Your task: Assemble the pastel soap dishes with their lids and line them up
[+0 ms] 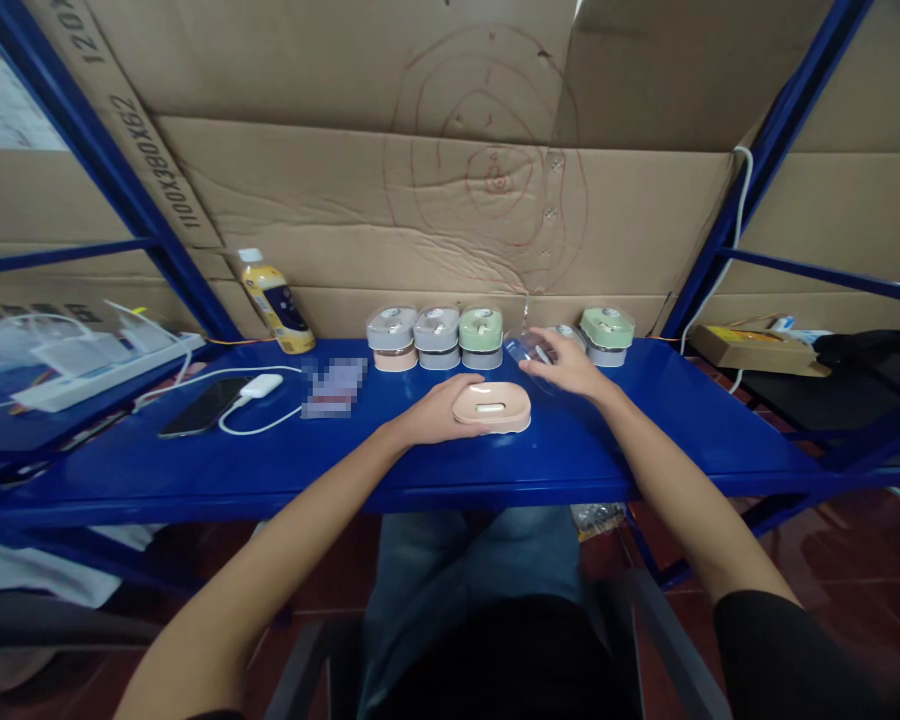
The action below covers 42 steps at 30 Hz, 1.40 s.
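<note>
My left hand [450, 410] is closed around the left end of a pink oval case [506, 405] with a slot in its top, resting on the blue shelf near the front. Behind it and to the right, my right hand [570, 365] has its fingers bent onto a clear plastic cover [521, 347], which looks tilted. Beyond the hands stand small two-tone boxes with clear tops: a grey and pink one [392, 335], a grey one [437, 335], a green and grey one [481, 335], and another green one [607, 333] at the right. A further grey box [572, 337] is partly hidden behind my right hand.
On the left of the blue shelf [375, 470] lie a phone [204, 408], a white charger [261, 387] with its cable, and a blurred-out packet [335, 388]. A yellow bottle [277, 305] stands behind them. Cardboard [307, 200] walls the back; blue posts [772, 120] flank the shelf.
</note>
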### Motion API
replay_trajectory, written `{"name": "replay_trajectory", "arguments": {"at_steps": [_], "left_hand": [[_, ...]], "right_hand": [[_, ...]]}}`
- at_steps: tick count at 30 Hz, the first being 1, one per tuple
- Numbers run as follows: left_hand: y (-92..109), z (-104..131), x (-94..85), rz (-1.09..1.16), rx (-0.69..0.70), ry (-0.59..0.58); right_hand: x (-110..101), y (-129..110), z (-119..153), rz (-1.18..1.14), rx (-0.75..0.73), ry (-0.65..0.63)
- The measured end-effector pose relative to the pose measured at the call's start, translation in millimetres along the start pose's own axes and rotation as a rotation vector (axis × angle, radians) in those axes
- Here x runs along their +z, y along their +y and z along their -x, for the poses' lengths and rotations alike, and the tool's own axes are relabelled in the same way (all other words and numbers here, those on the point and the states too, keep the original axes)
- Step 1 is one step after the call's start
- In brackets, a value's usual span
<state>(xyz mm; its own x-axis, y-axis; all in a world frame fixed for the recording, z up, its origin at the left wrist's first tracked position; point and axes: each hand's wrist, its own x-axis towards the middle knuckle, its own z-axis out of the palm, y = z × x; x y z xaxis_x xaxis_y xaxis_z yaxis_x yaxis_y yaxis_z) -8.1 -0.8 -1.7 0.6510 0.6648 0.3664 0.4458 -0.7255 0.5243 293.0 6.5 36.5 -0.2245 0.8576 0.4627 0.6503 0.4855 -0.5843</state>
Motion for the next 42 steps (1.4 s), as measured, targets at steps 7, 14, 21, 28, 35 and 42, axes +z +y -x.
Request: {"name": "replay_trajectory", "arguments": {"at_steps": [7, 14, 21, 28, 35, 42], "left_hand": [[-15.8, -2.8, 14.9, 0.258, -0.032, 0.069], [-12.2, -1.6, 12.9, 0.301, -0.042, 0.044], [-13.2, -4.8, 11.2, 0.333, -0.053, 0.035], [-19.9, -3.1, 8.9, 0.391, -0.055, 0.015], [-28.0, -1.1, -2.8, 0.297, -0.071, 0.064], [-27.3, -5.0, -5.5, 0.259, -0.063, 0.289]], "right_hand": [[28.0, -32.4, 4.2, 0.051, -0.395, -0.382], [38.6, -38.6, 7.7, 0.135, -0.41, -0.455], [34.5, -55.7, 12.8, 0.352, -0.248, -0.513], [30.1, -49.3, 15.6, 0.281, -0.281, -0.513], [17.3, -28.6, 17.2, 0.191, -0.322, -0.421], [-29.1, -14.5, 11.0, 0.222, -0.137, -0.249]]}}
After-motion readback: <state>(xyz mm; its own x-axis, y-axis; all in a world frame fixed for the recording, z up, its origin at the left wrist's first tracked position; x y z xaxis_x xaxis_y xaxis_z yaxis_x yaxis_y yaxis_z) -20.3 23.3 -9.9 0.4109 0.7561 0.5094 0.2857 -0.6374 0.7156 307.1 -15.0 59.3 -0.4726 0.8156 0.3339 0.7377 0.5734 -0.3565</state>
